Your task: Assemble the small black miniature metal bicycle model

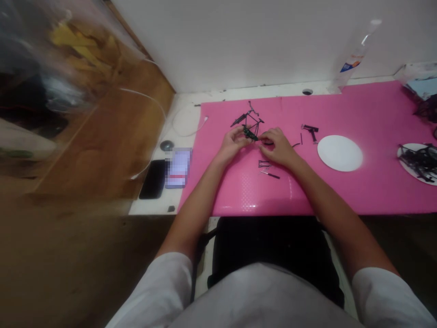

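A small black model bicycle frame (251,119) is between my hands over the pink mat (266,196). My left hand (234,145) has its fingers closed round the dark lower part of the frame. At that part's right end, my right hand (276,145) is pinched; a dark round piece shows under its fingers. Below the hands lie a small dark bracket (264,164) and a thin black-handled tool (270,174). To the right of my right hand rest a black pump-shaped part (310,131) and a thin rod (301,138).
A white disc (340,153) lies at right, with a plate of black parts (421,161) beyond. A clear bottle (353,61) stands by the wall. Two phones, a black one (152,179) and a lit one (179,167), and a white cable (187,135) are at left.
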